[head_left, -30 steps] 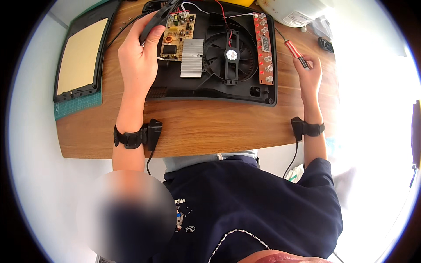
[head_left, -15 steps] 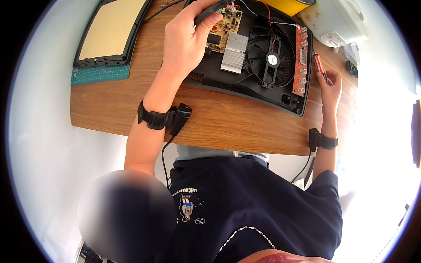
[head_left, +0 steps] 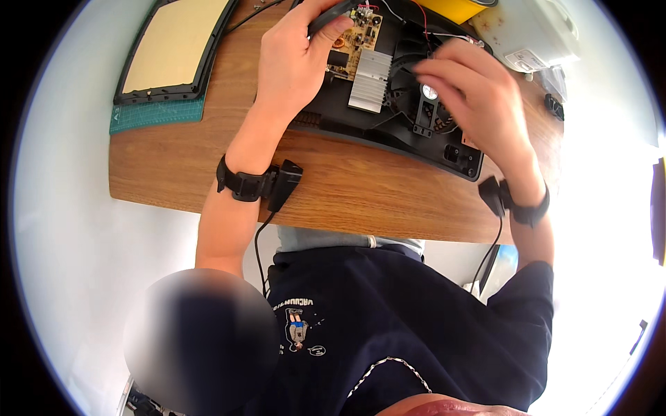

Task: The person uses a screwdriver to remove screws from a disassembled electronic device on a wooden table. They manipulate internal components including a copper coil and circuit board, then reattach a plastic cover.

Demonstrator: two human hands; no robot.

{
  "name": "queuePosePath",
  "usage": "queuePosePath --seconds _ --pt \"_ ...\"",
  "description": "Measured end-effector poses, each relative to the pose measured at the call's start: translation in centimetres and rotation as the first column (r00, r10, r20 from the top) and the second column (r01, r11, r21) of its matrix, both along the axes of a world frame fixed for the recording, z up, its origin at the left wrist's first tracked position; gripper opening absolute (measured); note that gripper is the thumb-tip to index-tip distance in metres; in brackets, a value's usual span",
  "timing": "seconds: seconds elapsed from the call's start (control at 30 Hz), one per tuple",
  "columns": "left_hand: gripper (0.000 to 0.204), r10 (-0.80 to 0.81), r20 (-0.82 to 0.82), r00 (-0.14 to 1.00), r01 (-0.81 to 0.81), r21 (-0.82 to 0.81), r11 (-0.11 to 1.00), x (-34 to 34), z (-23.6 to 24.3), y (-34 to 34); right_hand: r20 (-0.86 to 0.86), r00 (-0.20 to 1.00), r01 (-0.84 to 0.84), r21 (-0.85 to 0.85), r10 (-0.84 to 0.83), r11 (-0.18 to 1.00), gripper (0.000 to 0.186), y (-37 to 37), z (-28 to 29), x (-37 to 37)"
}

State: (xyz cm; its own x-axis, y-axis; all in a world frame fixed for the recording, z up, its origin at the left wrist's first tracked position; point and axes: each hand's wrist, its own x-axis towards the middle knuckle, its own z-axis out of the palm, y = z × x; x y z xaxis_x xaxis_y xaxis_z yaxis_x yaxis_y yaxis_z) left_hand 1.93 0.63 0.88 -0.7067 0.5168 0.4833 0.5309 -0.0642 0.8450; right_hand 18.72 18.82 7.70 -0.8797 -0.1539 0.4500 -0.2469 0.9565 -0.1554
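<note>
An opened black appliance housing (head_left: 388, 139) lies on the wooden table, with a circuit board (head_left: 364, 31), a silver heatsink (head_left: 371, 81) and a black fan (head_left: 424, 118) inside. At its far left, my left hand (head_left: 295, 66) is closed round a long black piece (head_left: 331, 17), whose ends are partly hidden or cut off by the upper edge. Over the fan hovers my right hand (head_left: 479, 97), slightly blurred, its fingers bent and its thumb apart from them; nothing shows between them. This hand covers most of the light board (head_left: 472, 141) along the housing's right side. No screwdriver is visible now.
To the left, a black frame with a cream panel (head_left: 173, 48) rests on a green cutting mat (head_left: 156, 118). A yellow box (head_left: 454, 10) and a pale appliance (head_left: 531, 31) stand at the back right, near a small black object (head_left: 553, 106). Cables run from both wristbands.
My right hand has left the red-and-black screwdriver's spot right of the housing and swung left over the fan. The screwdriver has gone from view. My left hand keeps its hold on the black piece.
</note>
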Motion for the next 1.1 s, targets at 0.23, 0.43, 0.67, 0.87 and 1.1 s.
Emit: queuePosePath --seconds 0.23,0.43,0.67,0.87,1.1 --pt "0.029 0.036 -0.01 0.999 -0.036 0.009 0.999 0.1 0.2 0.1 0.051 0.986 -0.164 0.264 0.156 0.951 0.012 -1.9 -4.9 -7.3" --pt "0.028 0.015 -0.12 0.993 -0.002 0.108 0.994 -0.2 -0.1 0.3 0.058 0.986 -0.166 0.266 0.156 0.949 0.008 -2.1 -5.8 -8.0" --pt "0.029 0.013 -0.113 0.993 -0.001 0.099 0.995 0.2 0.7 -0.2 0.05 0.983 -0.183 0.304 0.176 0.935 0.005 -2.2 -6.1 -8.4" --pt "0.028 0.021 -0.144 0.989 -0.006 0.102 0.995 -0.4 0.0 0.0 0.071 0.982 -0.189 0.348 0.175 0.918 0.007 -2.4 -6.4 -8.7" --pt "0.027 -0.003 -0.084 0.996 0.01 0.074 0.997 0.5 1.6 -0.4 0.051 0.982 -0.189 0.336 0.183 0.923 0.009 -2.2 -6.8 -8.3"
